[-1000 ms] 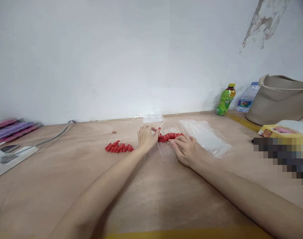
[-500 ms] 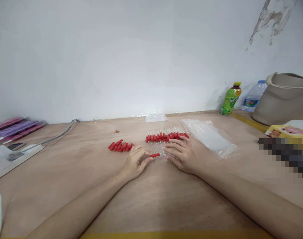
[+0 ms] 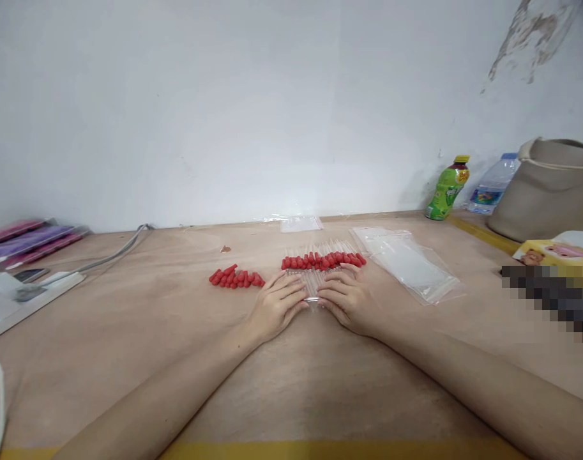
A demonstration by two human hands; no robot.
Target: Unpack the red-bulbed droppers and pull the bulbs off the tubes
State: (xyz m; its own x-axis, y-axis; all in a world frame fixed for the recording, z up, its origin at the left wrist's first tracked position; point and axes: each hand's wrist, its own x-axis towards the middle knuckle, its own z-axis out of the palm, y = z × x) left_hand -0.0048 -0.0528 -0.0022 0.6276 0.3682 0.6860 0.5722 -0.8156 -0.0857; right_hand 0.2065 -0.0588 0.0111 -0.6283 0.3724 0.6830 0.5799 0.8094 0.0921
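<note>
Several clear thin tubes (image 3: 312, 281) lie side by side on the table between my hands. One clear tube (image 3: 312, 299) lies crosswise at their near end, its ends pinched by my left hand (image 3: 280, 305) and my right hand (image 3: 346, 299). Just beyond is a row of red-bulbed droppers (image 3: 320, 260), their clear stems pointing to the wall. A small pile of loose red bulbs (image 3: 234, 277) sits left of my left hand. What lies under my fingers is hidden.
Clear plastic bags (image 3: 408, 262) lie at right. Behind them stand a green bottle (image 3: 447, 187), a water bottle (image 3: 493, 184) and a grey bag (image 3: 550, 191). A white power strip (image 3: 56, 294) with cables and purple packets (image 3: 30, 244) are at left.
The red bulb between my hands is no longer visible. My left hand has moved right, closer to my right hand, and a clear tube now spans the gap between them.
</note>
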